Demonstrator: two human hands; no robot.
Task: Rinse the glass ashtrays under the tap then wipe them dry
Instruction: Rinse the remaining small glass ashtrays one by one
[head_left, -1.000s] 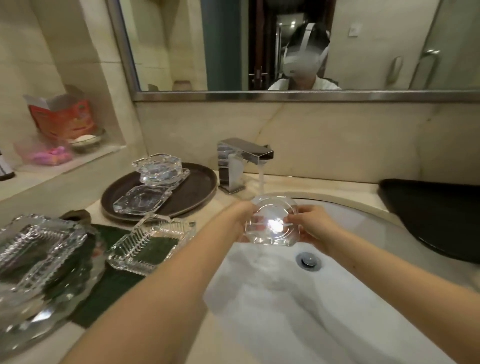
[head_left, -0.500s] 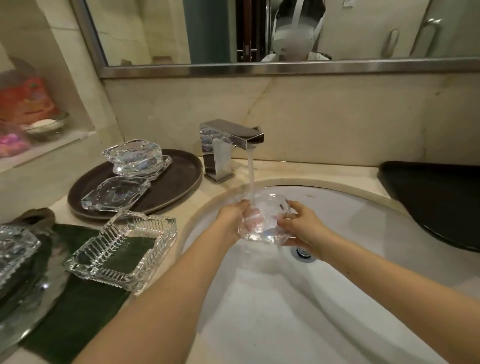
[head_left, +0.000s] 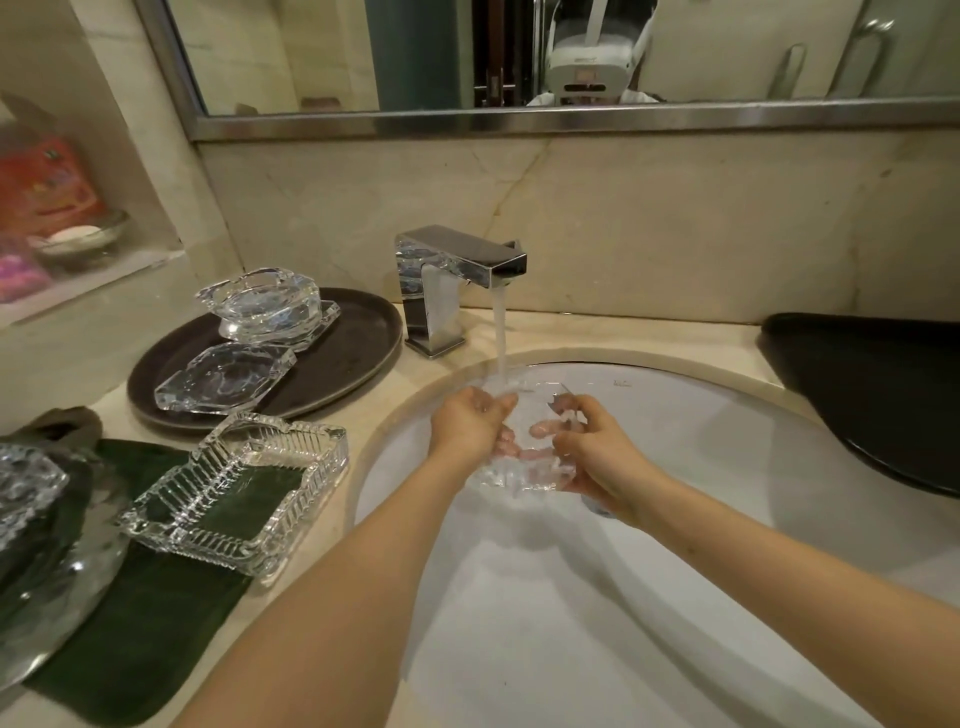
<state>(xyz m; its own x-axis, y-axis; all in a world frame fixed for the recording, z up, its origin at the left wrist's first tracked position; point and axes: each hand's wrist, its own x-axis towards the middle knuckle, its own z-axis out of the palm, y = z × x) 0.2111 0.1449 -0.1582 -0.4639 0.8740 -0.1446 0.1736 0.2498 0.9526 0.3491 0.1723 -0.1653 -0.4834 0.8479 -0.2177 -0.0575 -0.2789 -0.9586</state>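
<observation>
Over the white basin (head_left: 675, 597), the widest open room here, the rinsing step is in hand: water falls from the square chrome tap (head_left: 457, 270) onto a clear glass ashtray (head_left: 524, 457) held between both hands above the bowl. The left hand (head_left: 470, 423) cups its left side and the right hand (head_left: 592, 452) its right, the fingers (head_left: 545, 428) of each curled round the glass rim. The basin walls leave free space below and toward the person; the tap spout sits close above, so lifting calls for drawing back first. On the table (head_left: 415, 374) to the left, a dark round tray (head_left: 358, 332) carries more glass pieces, and a ribbed square ashtray (head_left: 234, 488) rests on a green cloth (head_left: 130, 634) near the table edge, just beside the basin rim. The next move, I judge, is turning the ashtray to wet every face, then carrying it left to the cloth without knocking the ribbed one; wet glass will be slippery
</observation>
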